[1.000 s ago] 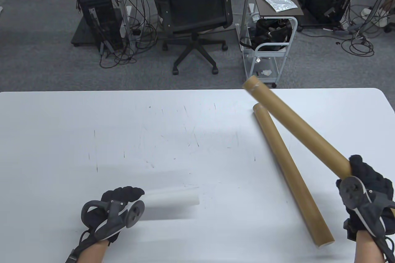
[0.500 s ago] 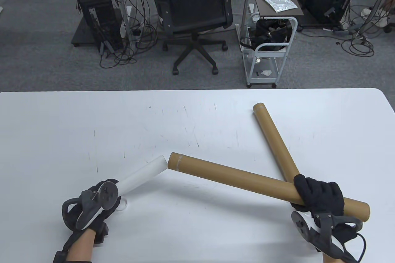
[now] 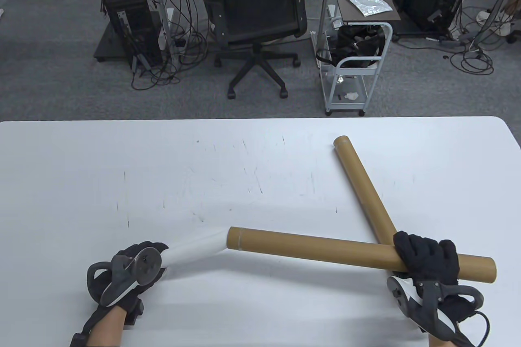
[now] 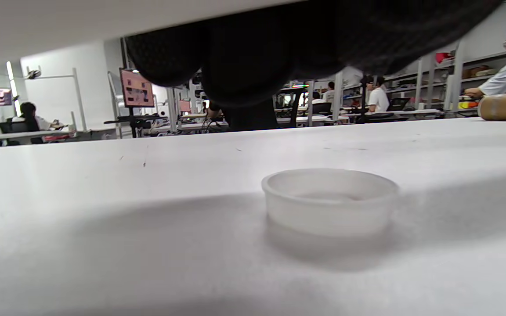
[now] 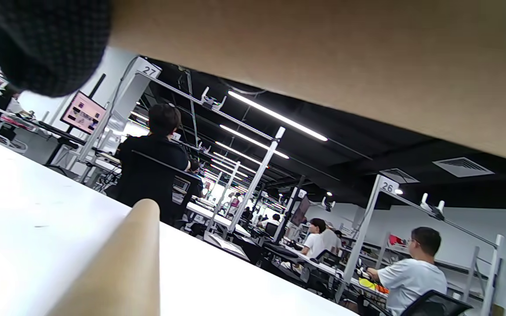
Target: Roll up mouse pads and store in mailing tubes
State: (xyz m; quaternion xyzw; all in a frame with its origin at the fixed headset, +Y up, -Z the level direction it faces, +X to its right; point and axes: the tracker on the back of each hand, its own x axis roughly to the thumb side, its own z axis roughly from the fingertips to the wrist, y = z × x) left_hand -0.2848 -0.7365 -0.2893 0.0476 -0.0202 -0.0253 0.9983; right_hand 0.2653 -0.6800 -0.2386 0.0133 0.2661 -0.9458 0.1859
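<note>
My left hand (image 3: pixel 134 267) grips a rolled white mouse pad (image 3: pixel 195 247) near the table's front left. The roll's far end meets the open mouth of a brown mailing tube (image 3: pixel 317 246). My right hand (image 3: pixel 425 257) grips that tube near its right end and holds it almost level above the table. A second brown tube (image 3: pixel 362 188) lies on the table and passes under the held one. In the left wrist view a translucent white end cap (image 4: pixel 330 199) sits on the table below my gloved fingers (image 4: pixel 244 57). The right wrist view shows the held tube (image 5: pixel 323 52) overhead and the lying tube (image 5: pixel 117 267) below.
The white table (image 3: pixel 122 168) ends at a far edge with a rounded right corner. Beyond it stand an office chair (image 3: pixel 254 9), a small metal cart (image 3: pixel 354 58) and cables on the grey floor. People sit at distant desks in the wrist views.
My right hand has swung the held tube from pointing away down to lie across in front of me. My left hand has turned the white roll, and its end now meets the tube's mouth.
</note>
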